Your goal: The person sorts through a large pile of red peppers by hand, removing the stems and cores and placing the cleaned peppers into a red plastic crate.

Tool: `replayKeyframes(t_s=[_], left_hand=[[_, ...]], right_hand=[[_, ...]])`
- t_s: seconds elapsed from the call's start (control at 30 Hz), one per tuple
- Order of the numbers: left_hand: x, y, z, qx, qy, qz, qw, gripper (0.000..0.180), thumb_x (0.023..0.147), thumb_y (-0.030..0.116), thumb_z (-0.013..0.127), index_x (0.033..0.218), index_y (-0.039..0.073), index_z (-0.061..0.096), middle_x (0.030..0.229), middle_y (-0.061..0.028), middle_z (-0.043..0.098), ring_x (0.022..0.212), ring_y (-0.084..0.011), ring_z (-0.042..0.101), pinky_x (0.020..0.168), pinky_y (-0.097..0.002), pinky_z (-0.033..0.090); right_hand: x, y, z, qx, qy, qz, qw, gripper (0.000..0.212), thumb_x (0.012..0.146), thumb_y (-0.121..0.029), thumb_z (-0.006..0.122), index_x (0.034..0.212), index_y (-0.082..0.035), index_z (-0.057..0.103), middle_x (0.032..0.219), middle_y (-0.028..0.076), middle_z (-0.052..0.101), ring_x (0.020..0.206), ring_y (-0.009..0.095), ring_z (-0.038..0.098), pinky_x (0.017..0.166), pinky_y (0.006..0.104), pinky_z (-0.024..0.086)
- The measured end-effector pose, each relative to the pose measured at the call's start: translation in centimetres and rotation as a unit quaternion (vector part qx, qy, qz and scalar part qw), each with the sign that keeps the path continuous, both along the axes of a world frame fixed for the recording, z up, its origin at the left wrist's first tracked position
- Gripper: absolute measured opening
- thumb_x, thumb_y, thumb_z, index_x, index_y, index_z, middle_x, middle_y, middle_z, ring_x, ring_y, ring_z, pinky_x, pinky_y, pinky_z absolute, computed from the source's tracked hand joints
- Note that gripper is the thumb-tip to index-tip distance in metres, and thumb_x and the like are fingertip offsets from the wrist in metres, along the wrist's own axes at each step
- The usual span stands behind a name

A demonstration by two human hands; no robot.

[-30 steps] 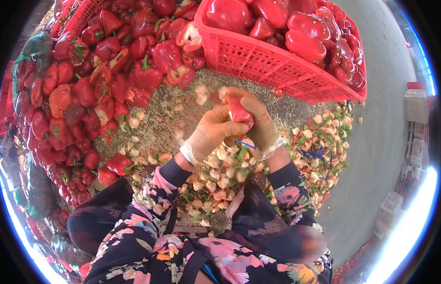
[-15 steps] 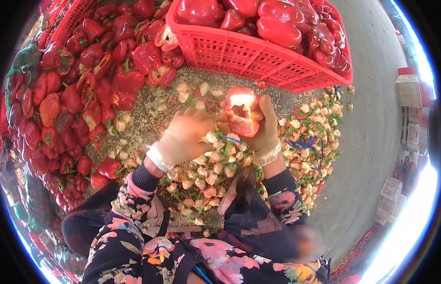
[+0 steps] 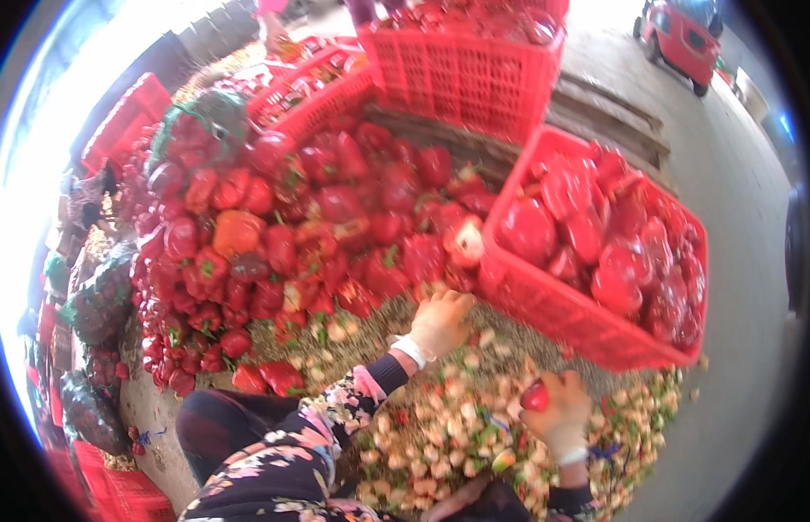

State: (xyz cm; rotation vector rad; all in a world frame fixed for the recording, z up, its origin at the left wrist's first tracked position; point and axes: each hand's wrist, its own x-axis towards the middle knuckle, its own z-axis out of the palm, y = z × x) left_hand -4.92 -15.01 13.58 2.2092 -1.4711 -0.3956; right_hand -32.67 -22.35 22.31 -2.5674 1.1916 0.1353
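Observation:
My left hand [image 3: 441, 324], in a pale glove, stretches forward to the near edge of a big heap of red peppers [image 3: 335, 204]. Its fingers are apart and slightly blurred, beside the near left corner of a red crate [image 3: 579, 317] filled with peppers. A cut pepper [image 3: 465, 241] showing its pale inside lies just beyond those fingers. Lower right, my right hand [image 3: 562, 416], gloved too, is closed around a small red rounded thing [image 3: 535, 397] whose kind I cannot make out. Below both hands spreads a layer of pale pepper cores [image 3: 448, 435] with green stems.
Another red crate [image 3: 466, 83] stands at the back by wooden slats [image 3: 609, 113]. Green net sacks [image 3: 100, 300] line the left side. A red vehicle [image 3: 681, 43] is far right on the concrete floor [image 3: 727, 200]. Two loose peppers [image 3: 270, 377] lie near my left knee.
The view has swung toward the left and farther out. The hollow cut pepper is gone from my right hand. My left hand has moved forward, away from my right, to the heap.

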Motion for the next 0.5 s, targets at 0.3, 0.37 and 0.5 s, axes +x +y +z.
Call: replayKeyframes(t_s=[0.3, 0.37, 0.5], left_hand=[[6.7, -9.0, -5.6, 0.057, -0.125, 0.070, 0.988, 0.058, 0.078, 0.027, 0.076, 0.130, 0.009, 0.058, 0.126, -0.0141, 0.059, 0.119, -0.0369, 0.058, 0.093, -0.0490, 0.049], [6.1, -10.7, -6.4, 0.071, -0.172, 0.090, 0.978, 0.046, 0.081, 0.021, 0.072, 0.124, 0.009, 0.062, 0.119, -0.0133, 0.063, 0.113, -0.0362, 0.061, 0.089, -0.0487, 0.051], [7.7, -8.9, -8.6, 0.063, -0.167, 0.146, 0.973, 0.034, 0.082, 0.020, 0.069, 0.112, 0.006, 0.066, 0.110, -0.0150, 0.065, 0.106, -0.0369, 0.064, 0.086, -0.0481, 0.054]], right_hand=[[2.3, -16.6, 5.4, -0.467, -0.229, -0.057, 0.852, 0.048, 0.090, -0.024, 0.072, 0.135, -0.009, 0.061, 0.132, 0.021, 0.062, 0.126, 0.042, 0.057, 0.105, 0.0529, 0.044], [1.8, -20.9, 3.5, -0.375, -0.209, -0.097, 0.898, 0.040, 0.097, -0.029, 0.066, 0.132, -0.010, 0.061, 0.135, 0.019, 0.062, 0.127, 0.041, 0.056, 0.103, 0.0531, 0.044], [5.2, -21.2, 2.3, -0.348, -0.100, -0.176, 0.915, 0.034, 0.104, -0.033, 0.057, 0.128, -0.009, 0.061, 0.134, 0.018, 0.062, 0.126, 0.039, 0.057, 0.101, 0.0524, 0.044]])
